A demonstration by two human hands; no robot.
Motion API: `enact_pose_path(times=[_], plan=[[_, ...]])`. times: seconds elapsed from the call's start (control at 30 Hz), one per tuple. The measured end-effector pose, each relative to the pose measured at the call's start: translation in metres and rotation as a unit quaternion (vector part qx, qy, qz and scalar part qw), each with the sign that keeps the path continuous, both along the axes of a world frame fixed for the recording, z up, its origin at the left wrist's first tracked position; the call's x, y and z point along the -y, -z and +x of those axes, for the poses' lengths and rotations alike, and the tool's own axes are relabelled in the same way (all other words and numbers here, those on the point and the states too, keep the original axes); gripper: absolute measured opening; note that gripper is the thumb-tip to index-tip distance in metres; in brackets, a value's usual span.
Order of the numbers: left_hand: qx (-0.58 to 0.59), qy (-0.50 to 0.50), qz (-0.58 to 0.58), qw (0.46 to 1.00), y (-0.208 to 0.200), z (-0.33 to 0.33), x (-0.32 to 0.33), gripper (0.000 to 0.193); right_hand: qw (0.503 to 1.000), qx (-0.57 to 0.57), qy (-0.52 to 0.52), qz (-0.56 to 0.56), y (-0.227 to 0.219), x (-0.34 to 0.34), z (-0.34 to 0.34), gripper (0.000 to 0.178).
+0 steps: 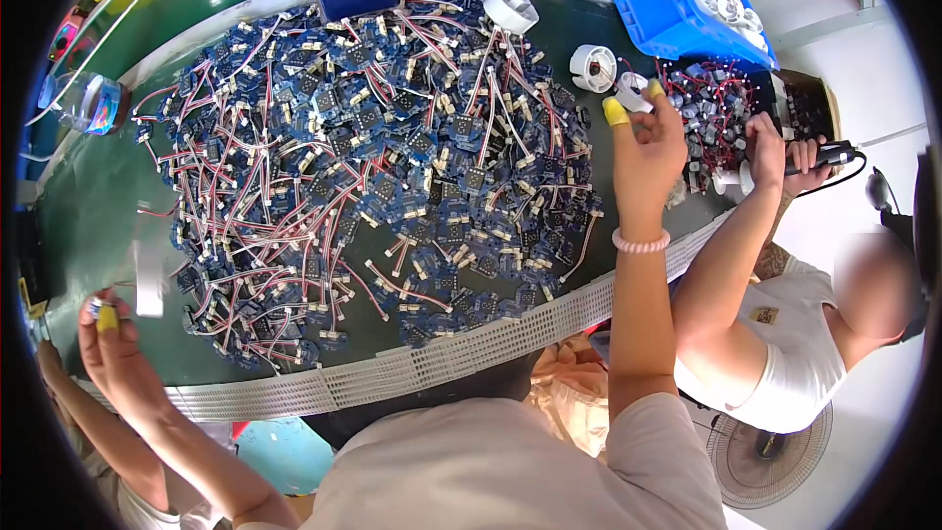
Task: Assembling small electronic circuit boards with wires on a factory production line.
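Right hand (650,142) — white round housing (632,89) pinched between 2 yellow-capped fingertips (615,112), circuit boards (461,132) leftward

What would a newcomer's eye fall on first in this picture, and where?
The great heap of blue circuit boards, spread across the middle of the green table, would probably catch the eye first. Next come the bright yellow fingertip covers on the person's right hand, just right of the heap. At the upper right, a blue bin holds white round parts.
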State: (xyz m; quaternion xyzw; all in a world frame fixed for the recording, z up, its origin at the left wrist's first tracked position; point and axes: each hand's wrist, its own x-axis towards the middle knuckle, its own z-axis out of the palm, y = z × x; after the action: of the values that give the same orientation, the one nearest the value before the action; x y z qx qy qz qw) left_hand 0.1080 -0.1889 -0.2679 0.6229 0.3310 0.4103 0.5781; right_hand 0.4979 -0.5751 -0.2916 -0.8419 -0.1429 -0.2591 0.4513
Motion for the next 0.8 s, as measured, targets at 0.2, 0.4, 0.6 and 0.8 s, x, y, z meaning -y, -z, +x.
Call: enact_pose_path(times=[0.2, 0.4, 0.6, 0.8], plan=[[-0.301, -0.135, 0.237, 0.914, 0.04, -0.031, -0.088, 0.031, 0.989, 0.017, 0.036, -0.143, 0.014, -0.005, 0.032, 0.014], [-0.231, 0.039, 0.434, 0.87, 0.0, 0.09, 0.066, 0.04, 0.997, -0.014, -0.067, 0.037, 0.004, -0.008, 0.002, 0.012], [-0.199, 0.248, 0.393, 0.863, -0.003, 0.135, 0.117, 0.021, 0.965, 0.012, -0.225, 0.131, -0.024, -0.054, -0.067, 0.014], [-0.229, 0.298, 0.434, 0.819, 0.0, 0.164, 0.126, 0.028, 0.775, -0.237, -0.428, 0.4, -0.016, -0.075, -0.103, 0.016]])
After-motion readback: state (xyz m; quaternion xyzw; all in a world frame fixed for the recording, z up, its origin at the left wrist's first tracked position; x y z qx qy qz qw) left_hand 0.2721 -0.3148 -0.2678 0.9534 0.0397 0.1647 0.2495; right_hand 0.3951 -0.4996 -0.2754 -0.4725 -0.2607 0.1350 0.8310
